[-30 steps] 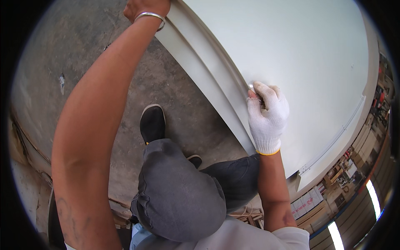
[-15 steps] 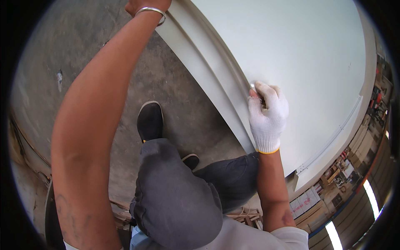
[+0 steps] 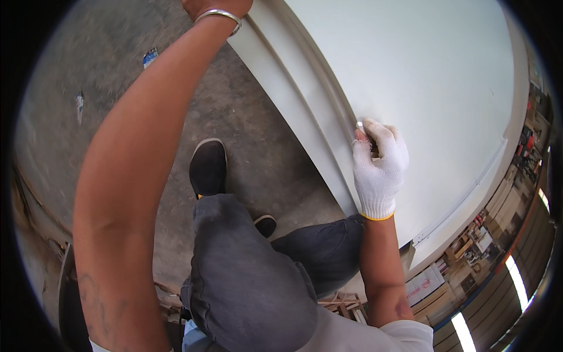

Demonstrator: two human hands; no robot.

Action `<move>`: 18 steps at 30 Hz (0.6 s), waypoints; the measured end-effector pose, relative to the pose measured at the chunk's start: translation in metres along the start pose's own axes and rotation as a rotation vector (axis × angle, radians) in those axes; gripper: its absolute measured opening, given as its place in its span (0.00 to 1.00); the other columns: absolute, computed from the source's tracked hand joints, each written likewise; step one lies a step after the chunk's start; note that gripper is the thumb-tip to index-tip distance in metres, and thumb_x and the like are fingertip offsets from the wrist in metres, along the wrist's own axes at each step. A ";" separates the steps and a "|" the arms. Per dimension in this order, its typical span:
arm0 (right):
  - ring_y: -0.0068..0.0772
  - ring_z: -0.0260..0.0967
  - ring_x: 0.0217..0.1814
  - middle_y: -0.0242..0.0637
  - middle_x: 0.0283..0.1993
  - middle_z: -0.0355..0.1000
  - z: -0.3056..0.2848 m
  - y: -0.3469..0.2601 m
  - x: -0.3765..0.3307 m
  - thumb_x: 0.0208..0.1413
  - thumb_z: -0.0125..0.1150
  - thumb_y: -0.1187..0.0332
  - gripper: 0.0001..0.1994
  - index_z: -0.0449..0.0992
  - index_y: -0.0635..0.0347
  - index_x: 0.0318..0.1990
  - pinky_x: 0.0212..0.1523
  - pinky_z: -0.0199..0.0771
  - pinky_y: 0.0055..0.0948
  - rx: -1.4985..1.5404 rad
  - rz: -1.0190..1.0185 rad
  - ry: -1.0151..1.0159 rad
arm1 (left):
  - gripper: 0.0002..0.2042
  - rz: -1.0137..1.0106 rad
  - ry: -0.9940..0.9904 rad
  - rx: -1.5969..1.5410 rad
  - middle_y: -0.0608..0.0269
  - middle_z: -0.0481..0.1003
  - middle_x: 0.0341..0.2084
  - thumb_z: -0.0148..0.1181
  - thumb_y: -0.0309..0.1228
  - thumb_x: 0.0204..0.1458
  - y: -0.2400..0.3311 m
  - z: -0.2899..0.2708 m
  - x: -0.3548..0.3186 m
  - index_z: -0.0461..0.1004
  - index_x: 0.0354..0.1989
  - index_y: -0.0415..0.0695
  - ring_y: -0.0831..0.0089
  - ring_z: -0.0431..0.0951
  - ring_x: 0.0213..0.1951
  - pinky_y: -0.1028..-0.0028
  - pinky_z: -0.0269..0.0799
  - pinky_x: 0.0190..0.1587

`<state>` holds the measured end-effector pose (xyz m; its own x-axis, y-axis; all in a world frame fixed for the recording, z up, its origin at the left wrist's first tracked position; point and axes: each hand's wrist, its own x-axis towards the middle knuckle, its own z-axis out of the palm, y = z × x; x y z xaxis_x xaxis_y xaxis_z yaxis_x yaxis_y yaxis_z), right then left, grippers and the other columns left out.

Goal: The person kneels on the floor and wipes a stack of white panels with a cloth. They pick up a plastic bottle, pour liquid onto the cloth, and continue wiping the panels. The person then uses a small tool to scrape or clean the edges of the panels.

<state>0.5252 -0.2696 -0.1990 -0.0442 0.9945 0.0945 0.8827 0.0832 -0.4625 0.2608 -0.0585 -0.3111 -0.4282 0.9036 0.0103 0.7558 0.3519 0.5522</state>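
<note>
A small white piece (image 3: pixel 360 125) is pinched in the curled right hand (image 3: pixel 382 165), right of centre over the white panel (image 3: pixel 446 88); the left hand (image 3: pixel 218 6) is cropped at the top, its grip hidden.

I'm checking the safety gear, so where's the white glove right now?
In the head view, right of centre: the white glove is on the right hand, over the pale panel, close to the panel's ridged left edge.

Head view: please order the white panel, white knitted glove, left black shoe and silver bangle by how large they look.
1. White panel (cut off above)
2. White knitted glove
3. Left black shoe
4. Silver bangle
</note>
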 end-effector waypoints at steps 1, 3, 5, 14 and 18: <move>0.29 0.71 0.30 0.37 0.33 0.75 0.000 0.000 0.000 0.55 0.72 0.79 0.10 0.83 0.61 0.44 0.32 0.72 0.27 -0.006 0.000 -0.015 | 0.22 -0.035 -0.027 -0.008 0.40 0.82 0.50 0.41 0.41 0.71 0.001 -0.001 0.001 0.80 0.51 0.39 0.38 0.79 0.53 0.46 0.72 0.59; 0.25 0.71 0.30 0.37 0.34 0.75 0.000 -0.001 0.000 0.59 0.71 0.79 0.08 0.83 0.63 0.44 0.31 0.72 0.23 -0.010 -0.013 -0.014 | 0.22 -0.043 0.020 -0.022 0.39 0.82 0.50 0.42 0.39 0.70 0.003 -0.001 0.003 0.81 0.52 0.38 0.39 0.80 0.54 0.47 0.72 0.60; 0.25 0.71 0.30 0.37 0.34 0.75 0.000 -0.002 0.002 0.59 0.71 0.79 0.07 0.83 0.63 0.44 0.32 0.71 0.22 -0.015 0.032 -0.022 | 0.22 -0.031 -0.007 -0.057 0.39 0.82 0.52 0.41 0.39 0.70 0.003 0.000 0.005 0.81 0.53 0.38 0.39 0.80 0.55 0.48 0.72 0.61; 0.24 0.71 0.31 0.36 0.34 0.76 0.001 -0.006 0.005 0.59 0.71 0.79 0.07 0.83 0.64 0.44 0.34 0.72 0.23 -0.007 0.059 -0.035 | 0.22 -0.090 -0.020 -0.026 0.40 0.82 0.53 0.40 0.38 0.71 0.005 0.004 0.008 0.81 0.57 0.39 0.40 0.79 0.58 0.49 0.72 0.63; 0.35 0.74 0.31 0.37 0.33 0.76 0.001 -0.007 0.003 0.52 0.73 0.80 0.12 0.83 0.57 0.44 0.35 0.73 0.33 0.063 0.095 0.010 | 0.22 -0.082 -0.064 0.008 0.40 0.82 0.53 0.40 0.39 0.71 0.006 0.000 0.008 0.80 0.57 0.41 0.40 0.79 0.58 0.49 0.72 0.63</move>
<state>0.5186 -0.2673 -0.1964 0.0427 0.9975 0.0560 0.8518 -0.0071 -0.5238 0.2618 -0.0497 -0.3080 -0.4563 0.8854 -0.0884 0.7235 0.4270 0.5424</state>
